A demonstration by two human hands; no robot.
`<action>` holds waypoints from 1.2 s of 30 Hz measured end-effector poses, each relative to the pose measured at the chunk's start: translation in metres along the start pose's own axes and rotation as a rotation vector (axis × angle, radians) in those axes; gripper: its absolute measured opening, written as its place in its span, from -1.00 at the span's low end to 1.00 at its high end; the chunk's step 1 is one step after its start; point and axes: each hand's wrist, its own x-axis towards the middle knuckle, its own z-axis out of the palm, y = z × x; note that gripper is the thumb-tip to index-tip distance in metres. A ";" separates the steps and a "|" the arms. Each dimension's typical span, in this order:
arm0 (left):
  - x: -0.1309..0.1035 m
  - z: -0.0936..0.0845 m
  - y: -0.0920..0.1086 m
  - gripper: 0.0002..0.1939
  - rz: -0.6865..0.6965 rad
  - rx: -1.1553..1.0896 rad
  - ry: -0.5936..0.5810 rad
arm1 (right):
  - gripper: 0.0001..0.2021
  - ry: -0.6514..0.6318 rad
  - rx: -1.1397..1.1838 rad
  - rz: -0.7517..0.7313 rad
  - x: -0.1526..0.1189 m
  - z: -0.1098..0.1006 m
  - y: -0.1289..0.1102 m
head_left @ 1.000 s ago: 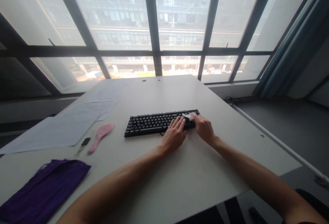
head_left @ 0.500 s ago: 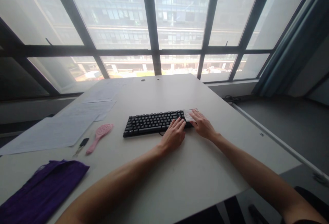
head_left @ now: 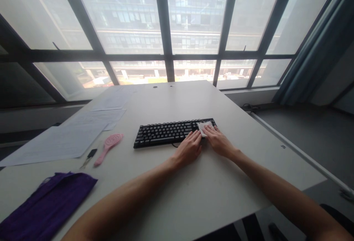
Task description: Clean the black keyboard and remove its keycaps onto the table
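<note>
The grip of your right hand (head_left: 217,140) is open: the fingers lie extended over a white wipe (head_left: 203,126), pressing on it from above and not closed around it. This wipe lies on the right end of the black keyboard (head_left: 162,132), and it covers some of the keys there. The grip of your left hand (head_left: 189,147) is also open, with the fingers extended and close together; their tips are at the near edge of the keyboard, just beside the wipe and the right hand. The keyboard rests flat on the white counter (head_left: 199,193), and a short piece of dark cable (head_left: 175,145) shows at its near edge. Well apart, to the left of the keyboard, there is a pink hairbrush (head_left: 111,142), with its handle toward you. Beside it lies a small black item (head_left: 92,153), too small to tell exactly. Nearer to you, at the left, lies a purple cloth (head_left: 51,204). Behind these things, sheets of paper (head_left: 70,134) overlap along the left side. Beyond the counter stand large windows (head_left: 193,16), and a blue-grey curtain (head_left: 318,45) hangs at the right.
</note>
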 end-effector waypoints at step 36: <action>0.000 -0.004 0.005 -0.46 0.031 -0.033 -0.036 | -0.50 0.027 0.083 0.188 0.018 0.007 0.041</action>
